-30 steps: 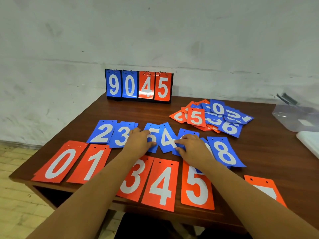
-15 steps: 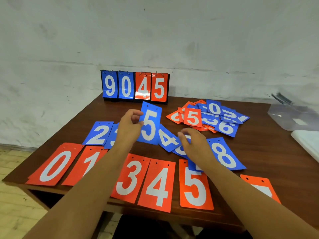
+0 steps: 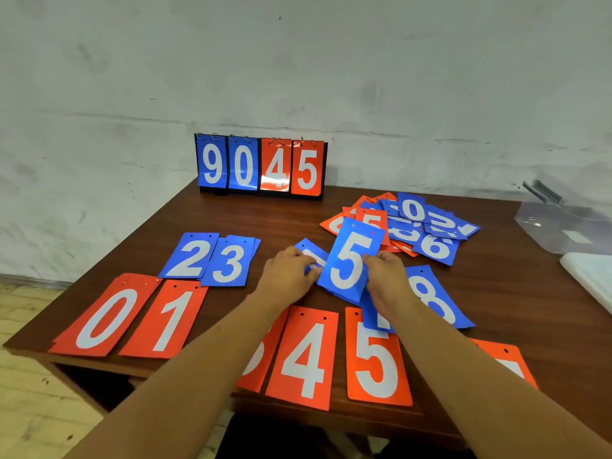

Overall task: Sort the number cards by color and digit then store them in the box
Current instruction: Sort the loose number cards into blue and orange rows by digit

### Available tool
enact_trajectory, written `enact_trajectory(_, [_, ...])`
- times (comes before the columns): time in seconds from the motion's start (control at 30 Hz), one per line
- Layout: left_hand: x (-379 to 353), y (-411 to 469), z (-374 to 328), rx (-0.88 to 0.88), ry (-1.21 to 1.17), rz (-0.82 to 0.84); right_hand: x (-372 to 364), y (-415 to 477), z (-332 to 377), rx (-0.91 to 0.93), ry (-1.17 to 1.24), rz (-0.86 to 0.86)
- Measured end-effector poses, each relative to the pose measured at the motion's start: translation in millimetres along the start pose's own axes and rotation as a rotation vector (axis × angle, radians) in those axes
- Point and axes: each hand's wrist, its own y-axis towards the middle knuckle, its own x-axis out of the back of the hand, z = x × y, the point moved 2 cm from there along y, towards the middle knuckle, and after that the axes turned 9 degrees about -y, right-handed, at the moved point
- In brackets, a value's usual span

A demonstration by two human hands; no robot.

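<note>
Surface (image 3: 231, 220): brown wood, carrying every card; risk, as judged: an arm sweep pushes red row (image 3: 303, 356) off; near edge runs under left forearm (image 3: 185, 376) and right forearm (image 3: 480, 376); left edge just beside red 0 (image 3: 106, 318); open room between blue row (image 3: 212, 260) and scoreboard stand (image 3: 260, 165), also right of blue 8 (image 3: 433, 299).
Box (image 3: 563, 223): clear, at the far right edge, white lid (image 3: 592, 276) just in front; nothing stored yet; risk: a reach toward it across the pile drags cards along; right side of the surface gives a free path.
Unsorted pile (image 3: 414, 223): red and blue cards overlapped, behind and right of the hands; risk: the lifted card swung rightward clips and scatters it; little room between them.
Red row: red 0, red 1 (image 3: 169, 319), red 4 (image 3: 303, 356), red 5 (image 3: 376, 359) along the near edge; red 3 (image 3: 270, 359) partly hidden by the left forearm; risk: a wrist brush tips one to the floor (image 3: 29, 376).
Blue row: blue 2 (image 3: 190, 256), blue 3 (image 3: 230, 263) at left, blue 8 at right, loose overlapped blue cards between; risk: a card laid askew hides a neighbour's digit.
Blue 5 card (image 3: 351, 260): lifted, tilted, between the hands above the blue row; risk: thin glossy card slips from an edge pinch.
Right hand (image 3: 385, 279): fingers pinch the blue 5 card's right edge.
Left hand (image 3: 288, 276): fingers curled at its lower-left edge, over a flat blue card (image 3: 309, 250); grasping or only touching, cannot tell.
</note>
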Motion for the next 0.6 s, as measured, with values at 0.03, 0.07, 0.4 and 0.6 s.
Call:
enact_trajectory(0.03, [0.5, 0.7, 0.2, 0.006, 0.06, 0.042, -0.3, 1.8, -0.9, -0.027, -0.038, 0.006])
enact_trajectory(0.07, [2.6, 1.1, 0.7, 0.01, 0.092, 0.061, 0.3, 3.4, -1.1, -0.042, -0.071, 0.012])
enact_trajectory(0.4, [23.1, -5.7, 39.2, -0.002, 0.078, 0.083, 3.6, 5.4, 13.2, 0.178, -0.215, -0.028])
enact_trajectory(0.6, [27.6, -4.8, 44.8, 0.052, 0.173, 0.061, -27.5, 8.1, 15.7, 0.264, -0.56, -0.056])
